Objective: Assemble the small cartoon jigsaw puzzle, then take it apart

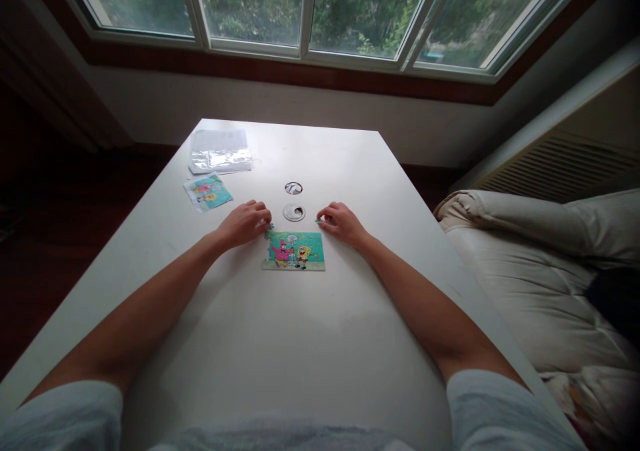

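A small cartoon jigsaw puzzle (pixel 294 251) lies flat in the middle of the white table (pixel 300 344). My left hand (pixel 244 223) rests at the puzzle's upper left corner, fingers curled and pinched on a small teal puzzle piece (pixel 270 227). My right hand (pixel 340 221) sits just above the puzzle's upper right corner, fingers curled around another small teal piece (pixel 318 220). Both forearms lie along the tabletop.
A picture card (pixel 207 191) and a clear plastic bag (pixel 219 151) lie at the table's far left. Two round cable holes (pixel 293 200) sit just beyond the puzzle. A cushioned seat (pixel 540 284) is at the right. Windows (pixel 320 11) stand behind.
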`<action>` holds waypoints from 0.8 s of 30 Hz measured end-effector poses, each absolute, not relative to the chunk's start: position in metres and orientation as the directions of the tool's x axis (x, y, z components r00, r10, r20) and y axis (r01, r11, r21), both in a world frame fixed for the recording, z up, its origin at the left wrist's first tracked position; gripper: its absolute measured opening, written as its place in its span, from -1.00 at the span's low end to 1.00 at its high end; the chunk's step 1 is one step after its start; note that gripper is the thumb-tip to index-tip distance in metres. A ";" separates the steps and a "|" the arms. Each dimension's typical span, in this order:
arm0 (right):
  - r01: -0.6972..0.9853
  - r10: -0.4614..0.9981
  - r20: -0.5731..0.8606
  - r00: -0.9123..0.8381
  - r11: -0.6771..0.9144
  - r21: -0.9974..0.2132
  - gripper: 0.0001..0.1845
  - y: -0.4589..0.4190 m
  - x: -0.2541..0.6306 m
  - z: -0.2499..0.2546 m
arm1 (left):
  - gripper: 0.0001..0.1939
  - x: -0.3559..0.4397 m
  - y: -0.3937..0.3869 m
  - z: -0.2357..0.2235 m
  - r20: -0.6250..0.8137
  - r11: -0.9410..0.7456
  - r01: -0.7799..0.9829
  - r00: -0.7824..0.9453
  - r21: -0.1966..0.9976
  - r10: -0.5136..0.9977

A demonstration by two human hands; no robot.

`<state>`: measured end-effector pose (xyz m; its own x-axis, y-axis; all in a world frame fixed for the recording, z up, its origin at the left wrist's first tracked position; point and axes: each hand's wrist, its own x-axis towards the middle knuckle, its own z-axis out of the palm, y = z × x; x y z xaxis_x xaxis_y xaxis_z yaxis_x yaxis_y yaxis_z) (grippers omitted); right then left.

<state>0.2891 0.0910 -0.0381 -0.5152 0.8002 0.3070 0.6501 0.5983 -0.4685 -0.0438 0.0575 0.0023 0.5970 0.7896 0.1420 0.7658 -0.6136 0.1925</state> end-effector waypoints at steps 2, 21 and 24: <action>0.647 0.798 0.312 -0.515 0.601 -0.469 -0.85 0.092 0.290 -0.039 | -0.77 -0.044 0.058 0.002 0.146 -0.621 0.757 0.604 0.203 0.784; 0.694 0.823 0.326 -0.466 0.568 -0.443 -0.82 0.093 0.293 -0.041 | -0.77 -0.050 0.061 0.000 0.132 -0.625 0.725 0.617 0.290 0.776; 0.689 0.815 0.331 -0.475 0.578 -0.436 -0.83 0.093 0.292 -0.042 | -0.74 -0.054 0.063 0.002 0.125 -0.628 0.711 0.625 0.315 0.771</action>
